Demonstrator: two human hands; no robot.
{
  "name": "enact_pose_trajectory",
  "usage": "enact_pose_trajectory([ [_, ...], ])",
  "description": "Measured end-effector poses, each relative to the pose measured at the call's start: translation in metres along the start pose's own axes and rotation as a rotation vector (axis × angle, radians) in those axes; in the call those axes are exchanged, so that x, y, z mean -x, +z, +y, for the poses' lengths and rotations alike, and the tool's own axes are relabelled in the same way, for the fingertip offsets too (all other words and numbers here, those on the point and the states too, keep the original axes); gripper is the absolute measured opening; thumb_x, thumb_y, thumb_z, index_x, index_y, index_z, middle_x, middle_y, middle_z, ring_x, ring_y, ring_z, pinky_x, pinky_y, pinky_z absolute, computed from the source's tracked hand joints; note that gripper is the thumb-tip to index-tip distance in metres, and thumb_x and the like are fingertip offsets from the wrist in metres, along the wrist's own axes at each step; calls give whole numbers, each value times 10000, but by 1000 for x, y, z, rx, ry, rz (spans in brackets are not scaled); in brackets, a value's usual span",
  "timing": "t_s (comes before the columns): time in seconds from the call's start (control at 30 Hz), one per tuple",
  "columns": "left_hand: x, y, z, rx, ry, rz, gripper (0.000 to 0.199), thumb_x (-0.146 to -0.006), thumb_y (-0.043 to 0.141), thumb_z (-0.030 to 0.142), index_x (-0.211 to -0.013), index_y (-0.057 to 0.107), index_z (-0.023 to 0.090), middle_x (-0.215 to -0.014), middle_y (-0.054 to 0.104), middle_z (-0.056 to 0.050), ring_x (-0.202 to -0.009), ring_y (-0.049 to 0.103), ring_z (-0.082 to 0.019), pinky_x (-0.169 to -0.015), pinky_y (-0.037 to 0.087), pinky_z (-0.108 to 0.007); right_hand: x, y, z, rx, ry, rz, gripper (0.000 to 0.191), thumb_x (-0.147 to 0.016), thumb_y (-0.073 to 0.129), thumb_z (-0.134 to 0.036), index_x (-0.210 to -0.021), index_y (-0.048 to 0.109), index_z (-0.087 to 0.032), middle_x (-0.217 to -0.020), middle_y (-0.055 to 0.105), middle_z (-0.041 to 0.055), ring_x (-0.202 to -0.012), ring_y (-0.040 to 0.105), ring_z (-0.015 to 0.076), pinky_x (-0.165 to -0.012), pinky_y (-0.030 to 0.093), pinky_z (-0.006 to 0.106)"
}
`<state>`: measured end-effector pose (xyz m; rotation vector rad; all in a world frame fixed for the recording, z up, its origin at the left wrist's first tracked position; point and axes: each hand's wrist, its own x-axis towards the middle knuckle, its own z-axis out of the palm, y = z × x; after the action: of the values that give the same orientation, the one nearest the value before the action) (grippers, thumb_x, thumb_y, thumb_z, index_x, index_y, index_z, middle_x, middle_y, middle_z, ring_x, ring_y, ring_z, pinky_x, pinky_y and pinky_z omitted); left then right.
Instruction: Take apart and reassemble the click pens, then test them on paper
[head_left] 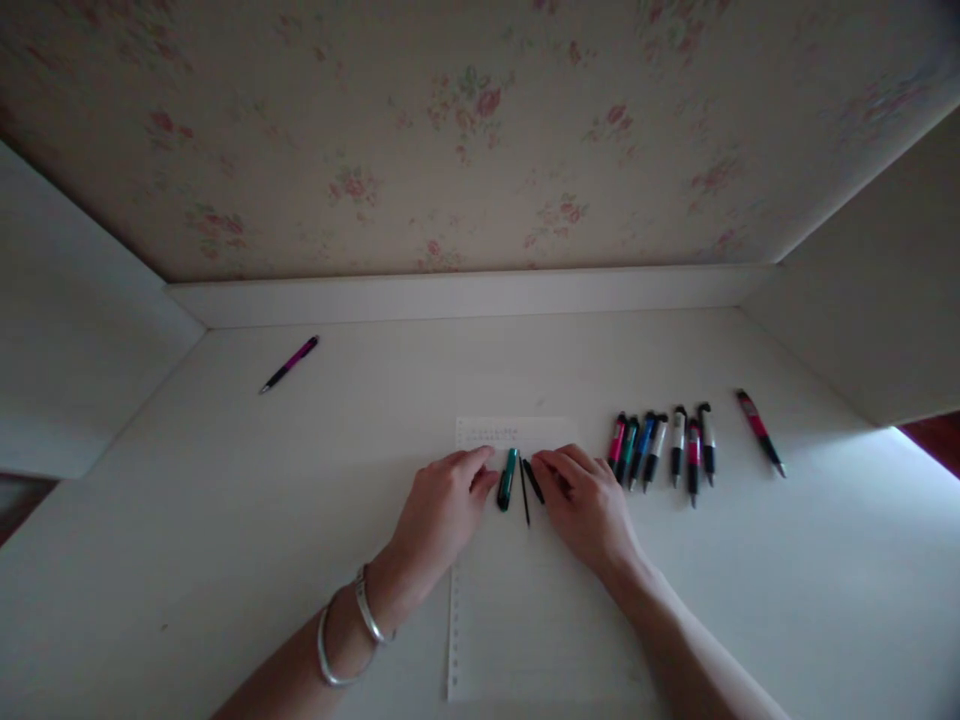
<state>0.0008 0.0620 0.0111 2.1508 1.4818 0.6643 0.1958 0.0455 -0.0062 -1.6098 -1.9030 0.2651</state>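
A pen lies in pieces on a sheet of lined paper (551, 620). Its green barrel (508, 480) rests beside the fingertips of my left hand (448, 503), whose thumb and forefinger are apart with nothing visible between them. Right of the barrel lies a thin dark ink refill (524, 492), nearly upright in the view. The curled fingers of my right hand (589, 505) are at a short black pen part (534, 482), which they appear to pinch; the thumb side is partly hidden. Two silver bangles (365, 605) circle my left wrist.
Several assembled pens (652, 450) in pink, green, blue and white stand in a row right of the paper. Farther right lies a red and black pen (760, 432). A purple and black pen (289, 364) lies at the back left. White side panels and a papered wall (465, 180) enclose the desk.
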Motion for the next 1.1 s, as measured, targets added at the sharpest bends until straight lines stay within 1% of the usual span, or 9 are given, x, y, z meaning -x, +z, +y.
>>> enact_pose_trajectory([
  [0.2, 5, -1, -1, 43, -19, 26, 181, -891, 690, 125, -1049, 731, 202, -969, 794, -49, -794, 762, -208, -734, 603, -317, 2, -5, -3, 82, -112, -32, 178, -950, 580, -270, -1049, 713, -205, -814, 746, 30, -739, 691, 203, -771, 368, 338],
  [0.37, 8, -10, -5, 61, -32, 51, 183, -932, 603, 110, -1033, 735, 187, -973, 796, -60, -840, 758, -203, -778, 591, -305, 4, -4, -4, 76, -72, -64, 202, -933, 551, -211, -1048, 716, -195, -773, 751, 20, -672, 677, 179, -760, 370, 330],
  [0.57, 13, -19, -14, 64, -69, 72, 175, -935, 575, 140, -967, 741, 184, -894, 791, -51, -757, 744, -183, -695, 572, -266, 3, -5, -3, 19, -55, -12, 207, -952, 545, -249, -1012, 734, -194, -749, 753, 19, -650, 665, 182, -744, 414, 342],
  [0.63, 18, -20, -15, 91, -75, 76, 172, -933, 569, 147, -956, 736, 184, -887, 785, -46, -741, 734, -172, -687, 565, -259, 2, -10, -1, -34, 5, 69, 217, -961, 550, -290, -977, 745, -195, -748, 756, 27, -630, 664, 182, -720, 447, 338],
  [0.73, 30, -20, -16, 148, -74, 79, 164, -942, 557, 167, -957, 720, 179, -876, 769, -41, -718, 710, -157, -677, 555, -255, 1, -20, 6, -157, 183, 192, 247, -956, 568, -358, -940, 753, -195, -740, 754, 37, -612, 676, 182, -634, 495, 305],
  [0.8, 39, -18, -16, 145, -72, 75, 162, -956, 544, 188, -967, 706, 182, -837, 757, -31, -653, 682, -143, -633, 540, -247, 4, -26, 12, -197, 252, 209, 255, -941, 590, -385, -921, 762, -197, -715, 748, 32, -569, 667, 174, -546, 495, 275],
  [0.87, 46, -14, -15, 91, -56, 66, 169, -975, 523, 201, -989, 692, 191, -820, 760, -27, -633, 681, -142, -617, 532, -244, 10, -30, 19, -159, 221, 213, 247, -918, 621, -385, -895, 775, -192, -687, 744, 30, -524, 646, 162, -508, 489, 262],
  [0.97, 51, -8, -14, -53, 20, 28, 181, -995, 498, 223, -1034, 673, 202, -861, 780, -37, -707, 729, -177, -656, 546, -269, 20, -31, 25, -139, 116, 196, 242, -921, 622, -353, -890, 786, -179, -650, 747, 26, -466, 628, 140, -476, 486, 240],
  [1.1, 49, -5, -13, -152, 43, -26, 188, -999, 489, 234, -940, 666, 206, -795, 767, -23, -678, 728, -182, -617, 533, -263, 21, -26, 23, -128, 38, 171, 245, -938, 607, -328, -906, 790, -168, -594, 729, 16, -432, 623, 128, -455, 480, 223],
])
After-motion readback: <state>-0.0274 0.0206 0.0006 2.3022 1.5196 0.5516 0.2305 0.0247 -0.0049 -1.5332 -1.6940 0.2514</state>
